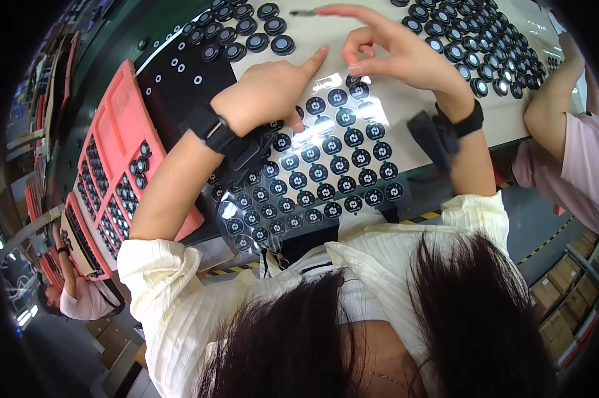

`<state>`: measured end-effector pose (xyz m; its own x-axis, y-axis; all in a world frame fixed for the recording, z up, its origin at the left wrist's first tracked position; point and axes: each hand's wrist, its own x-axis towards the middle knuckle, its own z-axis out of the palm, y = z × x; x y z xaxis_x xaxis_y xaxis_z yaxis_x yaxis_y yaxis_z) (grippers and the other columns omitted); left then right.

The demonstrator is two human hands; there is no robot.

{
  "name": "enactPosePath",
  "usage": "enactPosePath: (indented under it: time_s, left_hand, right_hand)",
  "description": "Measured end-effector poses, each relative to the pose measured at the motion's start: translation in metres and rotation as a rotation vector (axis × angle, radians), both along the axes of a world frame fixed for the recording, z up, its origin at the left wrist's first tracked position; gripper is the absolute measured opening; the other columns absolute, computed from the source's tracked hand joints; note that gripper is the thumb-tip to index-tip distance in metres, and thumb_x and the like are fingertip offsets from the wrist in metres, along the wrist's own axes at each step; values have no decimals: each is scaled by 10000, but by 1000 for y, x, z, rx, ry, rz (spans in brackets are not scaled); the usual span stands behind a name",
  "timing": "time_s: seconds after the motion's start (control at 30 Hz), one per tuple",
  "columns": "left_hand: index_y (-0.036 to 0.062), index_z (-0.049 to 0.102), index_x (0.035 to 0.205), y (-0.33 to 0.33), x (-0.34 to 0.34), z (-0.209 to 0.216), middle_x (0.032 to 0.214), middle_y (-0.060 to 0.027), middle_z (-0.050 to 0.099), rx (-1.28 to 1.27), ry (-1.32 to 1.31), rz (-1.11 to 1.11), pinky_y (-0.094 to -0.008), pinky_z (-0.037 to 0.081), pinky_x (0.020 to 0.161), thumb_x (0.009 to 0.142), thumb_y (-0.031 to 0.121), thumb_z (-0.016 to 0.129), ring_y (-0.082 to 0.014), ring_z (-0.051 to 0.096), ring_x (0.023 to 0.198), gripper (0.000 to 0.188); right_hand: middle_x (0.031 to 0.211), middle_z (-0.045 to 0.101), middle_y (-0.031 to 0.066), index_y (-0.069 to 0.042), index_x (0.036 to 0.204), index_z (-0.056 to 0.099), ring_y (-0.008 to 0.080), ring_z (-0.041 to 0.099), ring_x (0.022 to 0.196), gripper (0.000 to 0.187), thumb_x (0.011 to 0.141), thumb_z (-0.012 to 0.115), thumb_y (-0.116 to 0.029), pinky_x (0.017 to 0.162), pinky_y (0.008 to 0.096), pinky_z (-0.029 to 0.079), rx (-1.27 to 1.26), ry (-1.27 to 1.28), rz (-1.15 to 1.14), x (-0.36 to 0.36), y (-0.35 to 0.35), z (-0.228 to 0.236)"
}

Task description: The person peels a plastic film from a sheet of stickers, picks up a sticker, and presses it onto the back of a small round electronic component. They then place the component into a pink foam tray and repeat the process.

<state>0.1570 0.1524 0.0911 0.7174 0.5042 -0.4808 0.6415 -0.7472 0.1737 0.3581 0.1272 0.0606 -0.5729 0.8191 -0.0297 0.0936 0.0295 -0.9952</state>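
Note:
A clear sheet of round black stickers with white marks lies in front of me, its near edge toward my body. My left hand rests over its far left part, index finger stretched out and thumb apart, holding nothing I can see. Beyond the sheet's far edge is my right hand. A thin dark piece clings to its raised index fingertip, looking like a sticker seen edge-on. The right thumb hovers close to a sticker at the sheet's far edge; the other fingers curl.
Round black parts with pale centres stand in groups at the far left and far right. Left of me are a black mat and a pink tray with more parts. Another person's arm reaches in at right; another person works at far left.

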Motion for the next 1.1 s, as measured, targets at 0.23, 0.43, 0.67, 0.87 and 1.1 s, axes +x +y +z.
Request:
enactPosePath:
  time_s: [0.23,0.43,0.67,0.87,1.1]
  left_hand:
    - [94,532,1085,38,-20,-12,919,-125,565,317,-547,-95,-342,473,689,667,112,658,-279,573,832,437]
    - [83,539,1023,62,-27,-38,949,-90,548,108,-615,-65,-318,467,661,730,89,618,-249,579,785,303]
    - [30,512,1058,5,-31,2,966,-89,571,-626,-905,443,-269,494,635,782,29,584,-176,620,770,285]
    - [-68,428,1123,-50,-49,40,953,-193,588,-558,-1271,589,-287,511,763,718,-109,566,-271,614,873,429]
    - [-127,450,1065,-83,-52,59,902,-227,595,-141,-1340,660,-319,541,728,640,-182,585,-273,631,795,449]
  right_hand:
    - [763,530,27,-66,1363,193,90,508,752,771,732,622,42,715,213,436,496,667,63,7,13,-9]
    - [765,534,30,-66,1372,156,95,512,753,811,725,632,42,722,221,441,176,209,-333,5,-8,18]
    - [748,561,43,-18,1355,137,106,533,780,805,727,638,34,791,260,434,186,284,-449,-6,-20,24]
    - [702,600,41,110,1298,75,123,577,731,821,715,648,29,918,357,362,244,886,-169,-46,-28,43]
    - [740,594,61,108,1290,89,114,581,706,783,736,636,21,775,276,457,-97,615,-281,-88,-50,86]
